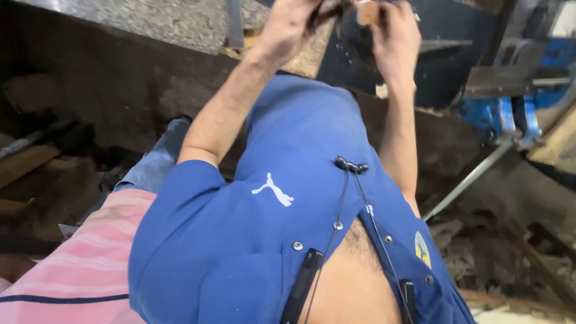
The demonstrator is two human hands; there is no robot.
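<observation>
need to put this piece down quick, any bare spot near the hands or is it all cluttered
Barest patch: the grey speckled slab above the left hand. The wooden board beneath both hands shows some free surface. Crowded by the right hand: the blue vise and metal bar. The floor holds scrap.

Above a blue button-up shirt (pixel 288 198), the left hand (pixel 288 27) and right hand (pixel 393 36) pinch a small tan wooden block (pixel 367 12), a blue metal bench vise (pixel 510 114) well to the side.
</observation>
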